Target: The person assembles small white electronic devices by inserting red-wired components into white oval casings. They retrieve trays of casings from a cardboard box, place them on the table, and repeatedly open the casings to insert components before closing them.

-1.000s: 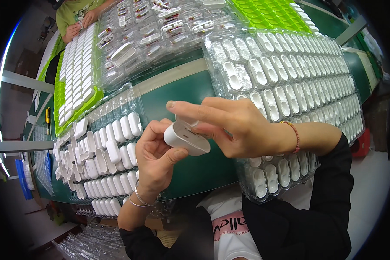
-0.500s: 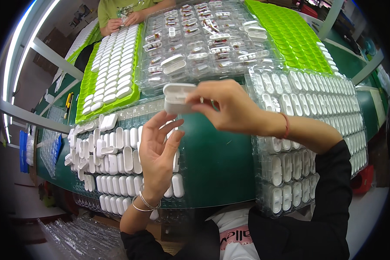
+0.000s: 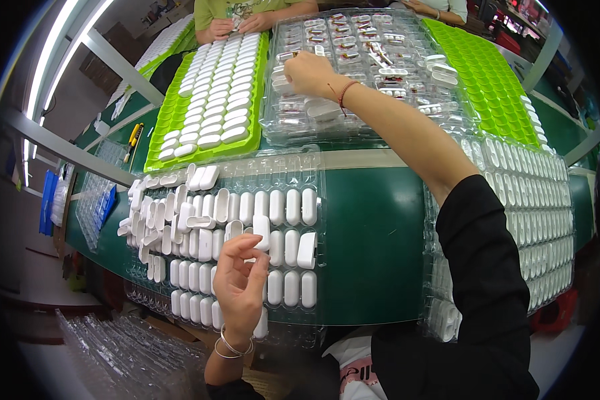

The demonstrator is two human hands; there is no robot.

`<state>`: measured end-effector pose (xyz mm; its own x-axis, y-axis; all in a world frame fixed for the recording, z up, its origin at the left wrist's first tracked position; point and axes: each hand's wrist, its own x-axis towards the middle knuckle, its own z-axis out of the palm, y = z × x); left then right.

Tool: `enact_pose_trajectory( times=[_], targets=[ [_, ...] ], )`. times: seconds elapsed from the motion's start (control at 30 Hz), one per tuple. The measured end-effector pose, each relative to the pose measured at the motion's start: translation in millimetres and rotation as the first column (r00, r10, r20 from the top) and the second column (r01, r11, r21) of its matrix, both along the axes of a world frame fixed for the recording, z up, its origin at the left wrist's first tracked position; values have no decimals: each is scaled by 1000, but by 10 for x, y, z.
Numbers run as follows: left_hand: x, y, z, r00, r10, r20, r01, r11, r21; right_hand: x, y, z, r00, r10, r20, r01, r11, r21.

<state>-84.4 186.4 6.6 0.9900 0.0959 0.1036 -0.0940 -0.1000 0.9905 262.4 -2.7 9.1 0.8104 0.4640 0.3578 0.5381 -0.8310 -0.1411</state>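
Note:
Over the near left corner of a clear compartment tray (image 3: 373, 127) is my right hand (image 3: 308, 73), arm stretched far forward, its fingers bent down. At its fingertips a pale open charging case (image 3: 280, 83) shows in part; the grip is mostly hidden. My left hand (image 3: 237, 280) hovers palm up over a clear tray of white case shells (image 3: 291, 248), fingers loosely curled and thumb apart. One shell (image 3: 261, 230) shows just beyond its fingertips; whether they touch is unclear. Another open case (image 3: 323, 109) lies by my right wrist.
Green trays stand at the back: one with white pieces (image 3: 210, 117), one with bare cups (image 3: 477, 80). To the right are stacked clear trays of case shells (image 3: 537, 220). Green tabletop (image 3: 373, 247) shows between. Across the table is a person in a green shirt (image 3: 247, 10).
My right hand has gone forward and away from my left hand, with the open case, to the far compartment tray. The left hand has dropped slightly lower. The view has shifted.

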Motion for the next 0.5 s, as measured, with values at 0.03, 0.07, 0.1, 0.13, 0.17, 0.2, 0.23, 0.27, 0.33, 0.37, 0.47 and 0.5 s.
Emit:
enact_pose_trajectory(
  times=[0.03, 0.07, 0.1, 0.13, 0.17, 0.2, 0.23, 0.27, 0.33, 0.37, 0.47, 0.5],
  targets=[
    [24, 47, -16, 1000, 17, 7, -18, 998, 63, 31, -6, -4, 1000, 0, -11, 0, 1000, 8],
    [78, 83, -31, 999, 28, 16, -30, 992, 126, 67, -46, 4, 1000, -6, -21, 6, 1000, 16],
    [149, 99, -38, 999, 34, 23, -38, 982, 183, 72, -115, 4, 999, -16, -33, 16, 1000, 19],
    [227, 142, -15, 987, 103, 121, -140, 926, 351, -16, -88, 48, 999, -33, -20, 34, 995, 89],
    [354, 222, -15, 961, 118, 251, -237, 819, 523, -109, -147, 100, 1000, 16, -25, -13, 993, 116],
    [444, 365, -20, 947, 173, 269, -311, 692, 651, -248, -188, 190, 997, 76, -29, -71, 987, 146],
    [533, 492, -50, 931, 211, 297, -364, 546, 754, -403, -294, 277, 992, 124, -28, -118, 978, 172],
    [588, 580, -49, 939, 210, 273, -341, 473, 812, -607, -415, 354, 982, 184, -40, -170, 956, 237],
    [751, 642, -130, 960, 176, 218, -267, 345, 900, -1100, -835, 447, 973, 226, -32, -208, 934, 290],
    [826, 662, -211, 961, 162, 222, -263, 309, 914, -1355, -1075, 464, 976, 216, -18, -202, 937, 284],
    [1053, 629, -342, 973, 87, 212, -226, 231, 946, -1984, -1770, 482, 984, 6, -178, 45, 957, 286],
    [1115, 726, -386, 982, 77, 175, -187, 204, 961, -2187, -1966, 496, 972, -65, -225, 130, 949, 288]
  ],
)
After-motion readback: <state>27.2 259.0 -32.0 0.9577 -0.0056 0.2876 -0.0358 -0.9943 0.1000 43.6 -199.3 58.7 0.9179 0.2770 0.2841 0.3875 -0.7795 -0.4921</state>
